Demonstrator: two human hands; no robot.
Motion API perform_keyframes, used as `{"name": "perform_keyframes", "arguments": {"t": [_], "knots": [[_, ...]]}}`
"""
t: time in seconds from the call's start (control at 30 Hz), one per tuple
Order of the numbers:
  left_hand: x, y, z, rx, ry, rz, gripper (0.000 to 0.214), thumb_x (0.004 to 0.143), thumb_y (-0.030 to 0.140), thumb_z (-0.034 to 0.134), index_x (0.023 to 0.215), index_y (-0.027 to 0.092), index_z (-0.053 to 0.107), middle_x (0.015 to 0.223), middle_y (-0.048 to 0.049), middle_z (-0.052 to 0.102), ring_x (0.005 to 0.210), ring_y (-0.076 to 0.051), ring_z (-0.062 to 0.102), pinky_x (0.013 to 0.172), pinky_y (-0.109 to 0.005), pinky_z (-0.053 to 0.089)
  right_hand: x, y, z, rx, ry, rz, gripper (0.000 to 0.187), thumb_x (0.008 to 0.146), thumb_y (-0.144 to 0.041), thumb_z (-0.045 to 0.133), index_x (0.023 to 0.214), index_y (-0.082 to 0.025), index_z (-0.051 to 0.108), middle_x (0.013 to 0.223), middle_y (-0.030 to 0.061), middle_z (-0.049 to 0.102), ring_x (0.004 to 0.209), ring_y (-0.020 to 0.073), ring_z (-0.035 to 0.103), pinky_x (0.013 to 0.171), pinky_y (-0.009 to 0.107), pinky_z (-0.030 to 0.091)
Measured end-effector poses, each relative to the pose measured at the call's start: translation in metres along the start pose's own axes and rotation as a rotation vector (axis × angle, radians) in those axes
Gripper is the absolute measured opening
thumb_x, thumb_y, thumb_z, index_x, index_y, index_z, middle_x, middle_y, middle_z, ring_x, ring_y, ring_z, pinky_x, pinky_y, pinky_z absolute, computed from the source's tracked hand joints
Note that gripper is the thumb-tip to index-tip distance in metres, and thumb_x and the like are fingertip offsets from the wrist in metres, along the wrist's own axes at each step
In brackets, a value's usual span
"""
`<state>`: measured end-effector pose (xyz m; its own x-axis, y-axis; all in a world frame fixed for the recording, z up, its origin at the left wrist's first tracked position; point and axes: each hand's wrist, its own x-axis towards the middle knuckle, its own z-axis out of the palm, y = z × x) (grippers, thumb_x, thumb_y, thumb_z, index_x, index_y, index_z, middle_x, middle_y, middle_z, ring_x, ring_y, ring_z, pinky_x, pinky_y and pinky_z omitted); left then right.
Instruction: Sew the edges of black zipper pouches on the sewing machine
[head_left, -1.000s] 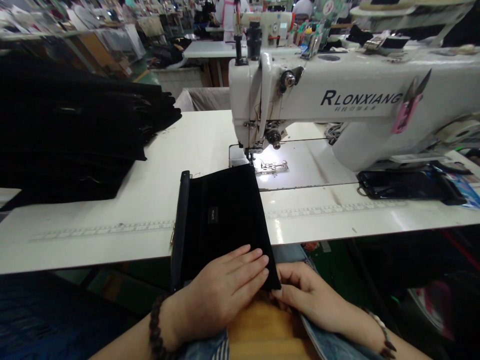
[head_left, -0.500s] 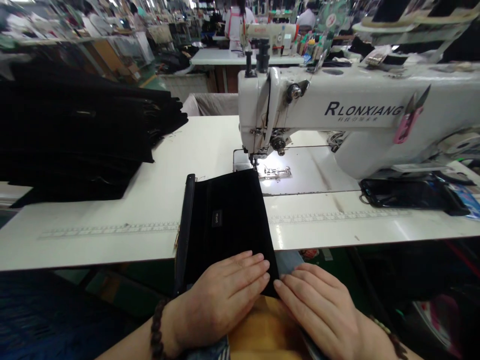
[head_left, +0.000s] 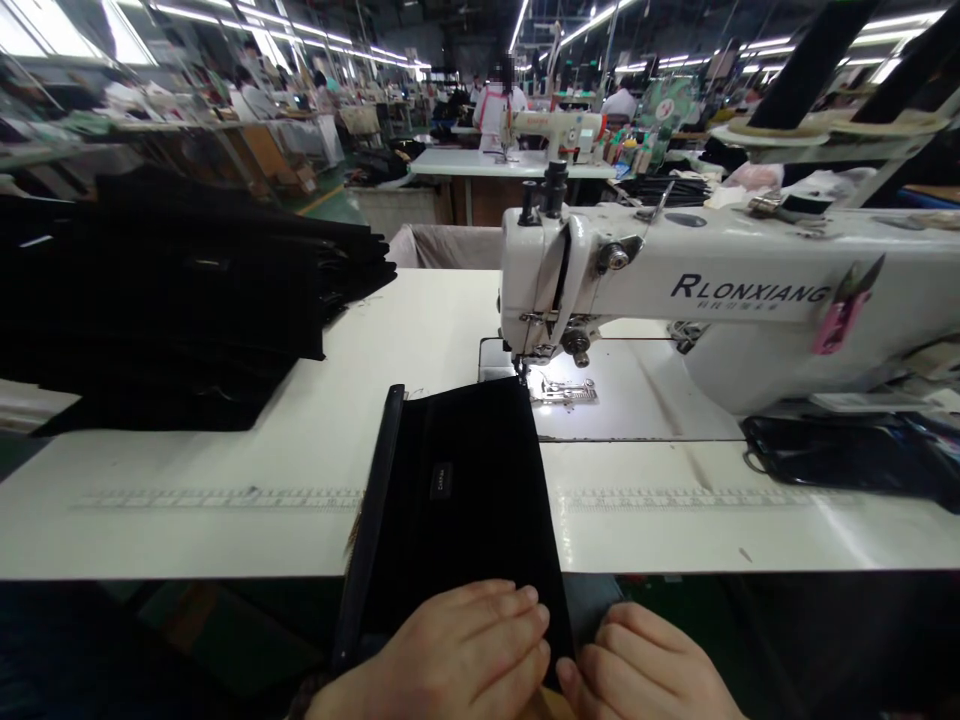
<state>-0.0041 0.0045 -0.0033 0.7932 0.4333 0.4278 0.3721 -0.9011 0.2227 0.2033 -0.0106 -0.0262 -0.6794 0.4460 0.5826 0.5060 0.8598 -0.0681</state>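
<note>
A black fabric bag piece [head_left: 472, 530] with a small dark label [head_left: 442, 481] and a smooth black trim strip [head_left: 373, 520] along its left side hangs over the table's front edge. Its far right corner lies under the presser foot of the white sewing machine [head_left: 585, 270]. My left hand [head_left: 465, 650] rests flat on the near part of the piece, fingers together and stretched out. At the near right edge, my right hand [head_left: 652, 665] has curled fingers, with the thumb against the fabric. The lower parts of both hands are cut off by the frame.
A stack of black fabric pieces [head_left: 172, 310] lies on the left of the white table [head_left: 442, 310]. Pink-handled thread snips [head_left: 844, 315] cling to the machine arm. A black phone [head_left: 840, 452] lies at right. Behind stand another sewing table [head_left: 450, 162] and a person [head_left: 495, 112].
The view has tilted up, so everything sits lower in the picture. The fingers of my right hand have curled in at the fabric's edge. The far corner stays at the presser foot.
</note>
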Motion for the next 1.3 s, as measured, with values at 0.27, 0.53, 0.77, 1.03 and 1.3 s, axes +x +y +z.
{"name": "perform_keyframes", "arguments": {"t": [0.27, 0.53, 0.77, 1.03, 1.3], "knots": [[0.01, -0.023, 0.015, -0.033, 0.096, -0.064, 0.034, 0.095, 0.013, 0.028, 0.095, 0.009, 0.061, 0.097, -0.0042, 0.068, 0.093, -0.013, 0.061, 0.087, -0.024, 0.048, 0.018, 0.025, 0.009, 0.046, 0.011, 0.022, 0.035, 0.082, 0.003, 0.042, 0.053, -0.014, 0.049, 0.048, -0.0024, 0.046, 0.046, 0.0098, 0.041, 0.05, 0.026, 0.034], [0.022, -0.056, 0.019, -0.029, 0.021, -0.054, 0.035, 0.094, 0.011, 0.026, 0.098, 0.009, 0.06, 0.101, -0.0059, 0.066, 0.095, -0.014, 0.059, 0.086, -0.026, 0.048, 0.037, 0.053, 0.005, 0.137, -0.253, 0.022, 0.033, 0.088, -0.004, 0.031, 0.071, -0.012, 0.058, 0.061, 0.0024, 0.054, 0.055, 0.0142, 0.045, 0.055, 0.03, 0.033], [0.037, -0.088, 0.018, -0.014, 0.011, 0.03, 0.036, 0.093, 0.009, 0.026, 0.092, 0.007, 0.062, 0.096, -0.0086, 0.067, 0.09, -0.017, 0.061, 0.081, -0.029, 0.051, 0.054, 0.079, 0.008, 0.195, -0.433, 0.003, 0.02, 0.082, -0.008, 0.038, 0.076, -0.015, 0.055, 0.069, 0.0032, 0.056, 0.061, 0.0161, 0.043, 0.061, 0.032, 0.032], [0.051, -0.121, 0.021, 0.066, 0.089, 0.13, 0.039, 0.093, 0.007, 0.026, 0.084, 0.006, 0.064, 0.089, -0.0078, 0.069, 0.085, -0.017, 0.064, 0.077, -0.029, 0.054, 0.074, 0.106, 0.017, 0.09, -0.531, -0.072, 0.015, 0.082, -0.008, 0.042, 0.076, -0.016, 0.053, 0.071, 0.0032, 0.055, 0.065, 0.0168, 0.043, 0.063, 0.033, 0.029], [0.048, -0.153, 0.026, 0.089, 0.027, 0.194, 0.033, 0.092, 0.007, 0.029, 0.095, 0.004, 0.061, 0.102, -0.0097, 0.065, 0.101, -0.019, 0.058, 0.094, -0.031, 0.046, 0.068, 0.126, 0.041, -0.008, -0.414, -0.034, 0.025, 0.088, -0.009, 0.035, 0.075, -0.014, 0.057, 0.069, 0.0047, 0.051, 0.062, 0.017, 0.038, 0.057, 0.033, 0.027]]}}
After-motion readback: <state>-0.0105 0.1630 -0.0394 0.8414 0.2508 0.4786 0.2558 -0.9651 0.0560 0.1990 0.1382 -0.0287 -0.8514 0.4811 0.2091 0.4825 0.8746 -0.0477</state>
